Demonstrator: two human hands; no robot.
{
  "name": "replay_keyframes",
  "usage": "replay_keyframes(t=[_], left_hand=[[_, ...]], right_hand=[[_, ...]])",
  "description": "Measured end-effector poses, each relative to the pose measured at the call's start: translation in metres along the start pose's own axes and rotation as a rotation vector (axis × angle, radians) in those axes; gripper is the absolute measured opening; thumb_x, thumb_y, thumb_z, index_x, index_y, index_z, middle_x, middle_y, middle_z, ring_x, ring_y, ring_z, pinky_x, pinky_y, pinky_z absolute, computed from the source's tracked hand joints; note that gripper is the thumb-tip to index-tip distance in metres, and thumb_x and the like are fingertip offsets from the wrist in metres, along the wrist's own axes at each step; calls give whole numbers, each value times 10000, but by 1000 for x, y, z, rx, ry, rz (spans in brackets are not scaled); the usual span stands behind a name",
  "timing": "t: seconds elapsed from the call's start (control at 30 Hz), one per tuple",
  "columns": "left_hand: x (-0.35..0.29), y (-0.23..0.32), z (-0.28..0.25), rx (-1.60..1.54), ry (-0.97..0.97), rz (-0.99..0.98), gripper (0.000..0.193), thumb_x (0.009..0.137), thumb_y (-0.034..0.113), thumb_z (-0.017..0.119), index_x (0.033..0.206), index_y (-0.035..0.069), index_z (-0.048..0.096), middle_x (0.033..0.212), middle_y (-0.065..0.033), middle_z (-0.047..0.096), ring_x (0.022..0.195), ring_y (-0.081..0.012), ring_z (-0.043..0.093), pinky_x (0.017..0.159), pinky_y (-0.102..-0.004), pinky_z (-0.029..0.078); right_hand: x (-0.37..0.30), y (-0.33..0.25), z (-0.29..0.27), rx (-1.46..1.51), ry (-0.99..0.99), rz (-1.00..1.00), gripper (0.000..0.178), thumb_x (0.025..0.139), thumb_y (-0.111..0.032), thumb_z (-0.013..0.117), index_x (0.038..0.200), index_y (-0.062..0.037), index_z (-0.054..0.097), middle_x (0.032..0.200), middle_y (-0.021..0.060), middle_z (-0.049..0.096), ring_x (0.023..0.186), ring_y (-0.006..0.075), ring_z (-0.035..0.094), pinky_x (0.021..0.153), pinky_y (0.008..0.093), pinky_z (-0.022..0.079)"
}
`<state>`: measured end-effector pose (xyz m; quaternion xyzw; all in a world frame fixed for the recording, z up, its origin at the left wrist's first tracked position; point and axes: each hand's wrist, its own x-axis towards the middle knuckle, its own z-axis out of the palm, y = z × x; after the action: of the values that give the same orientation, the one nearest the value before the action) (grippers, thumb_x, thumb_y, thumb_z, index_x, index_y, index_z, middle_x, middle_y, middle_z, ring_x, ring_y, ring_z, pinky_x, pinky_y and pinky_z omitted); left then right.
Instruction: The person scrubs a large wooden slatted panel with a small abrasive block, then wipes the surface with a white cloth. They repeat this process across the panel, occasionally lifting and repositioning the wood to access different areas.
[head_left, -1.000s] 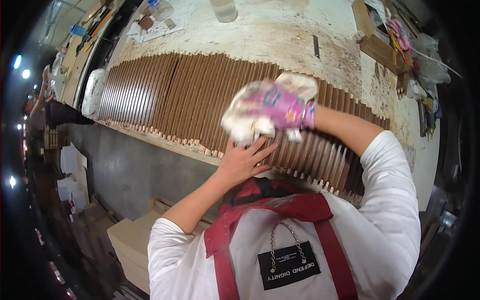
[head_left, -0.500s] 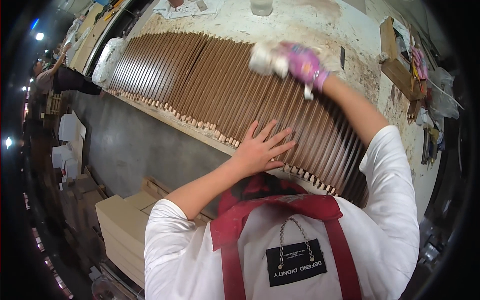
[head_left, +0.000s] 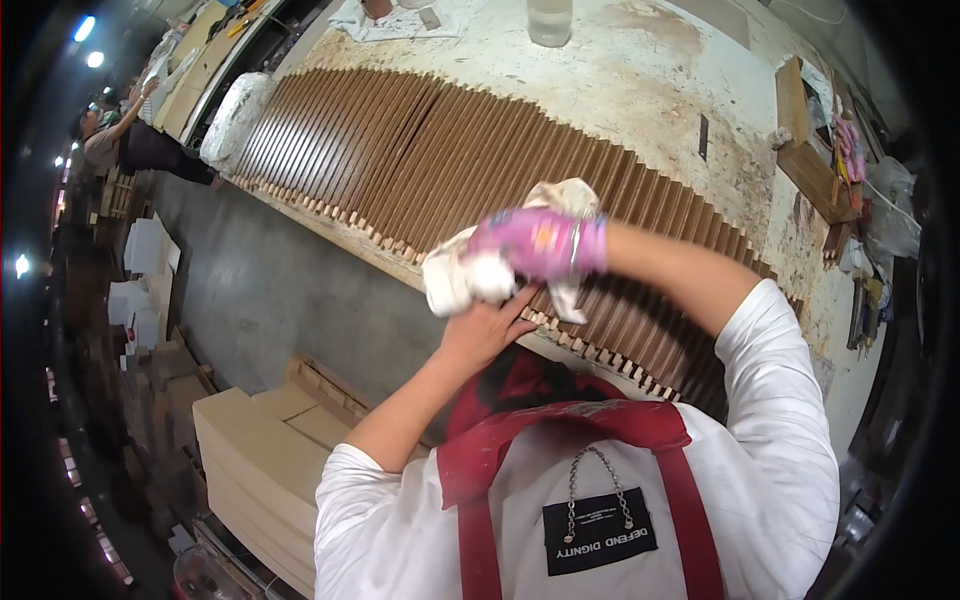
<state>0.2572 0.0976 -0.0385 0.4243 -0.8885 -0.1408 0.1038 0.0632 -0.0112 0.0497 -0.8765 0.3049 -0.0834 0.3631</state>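
Brown-stained wooden strips (head_left: 340,125) lie side by side in a long row on the bench, their pale, unstained ends along the near edge. My right hand (head_left: 535,245), in a pink-purple glove, is closed on a bunched white cloth (head_left: 450,280) and presses it onto the strips near their near ends. Part of the cloth hangs out beyond the wrist. My left hand (head_left: 480,332) rests at the near ends just below the cloth, bare, with the visible fingers stretched out. The cloth covers some of its fingertips.
A jar of cloudy liquid (head_left: 550,25) stands on the stained bench top (head_left: 640,90). A white wrapped roll (head_left: 240,120) lies at the row's left end. At right are a wooden tray (head_left: 805,165) and a dark flat bar (head_left: 703,137). Cardboard boxes (head_left: 255,440) stand lower left; a person (head_left: 130,145) works far left.
My right hand has drawn the cloth from the strips' far ends to their near ends. My left hand has shifted slightly nearer me and is now partly covered by the cloth.
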Motion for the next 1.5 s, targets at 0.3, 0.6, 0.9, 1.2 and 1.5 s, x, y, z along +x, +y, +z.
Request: replay_keyframes(t=[0.3,0.6,0.9,1.2,1.5], left_hand=[[-9,-7,21,-36,204,-230,848,860,437,674,1467,-45,331,1547,-248,305,1450,-420,235,1158,-570,155],[-15,-69,-28,-52,430,-274,933,885,500,627,1526,-40,217,1618,-211,178,1489,-417,155,1164,-591,148],[-5,-121,-45,62,202,-262,979,836,545,660,1540,13,236,1624,-186,185,1497,-394,152,1156,-597,133],[4,-173,-26,75,266,-49,903,847,582,616,1471,-21,367,1563,-184,331,1433,-429,291,1149,-560,221],[18,-204,-51,161,234,209,630,820,480,686,1399,268,553,1509,-82,442,1405,-357,370,1094,-570,283]], right_hand=[[10,5,37,-71,304,156,528,879,-119,545,1405,-168,532,1375,150,565,1102,259,647,841,366,561],[21,76,-30,-180,773,412,277,1018,-196,459,1244,-155,613,833,76,681,662,175,650,572,302,577],[57,-6,-32,21,311,204,342,979,-267,541,1279,-128,628,1118,132,674,993,219,659,891,375,554],[97,-19,23,163,-115,300,453,847,-119,570,1297,-153,609,1072,86,683,1018,209,648,912,434,507],[116,60,-38,-330,192,152,461,934,-398,572,1259,-72,595,1108,157,683,999,232,681,845,362,577]])
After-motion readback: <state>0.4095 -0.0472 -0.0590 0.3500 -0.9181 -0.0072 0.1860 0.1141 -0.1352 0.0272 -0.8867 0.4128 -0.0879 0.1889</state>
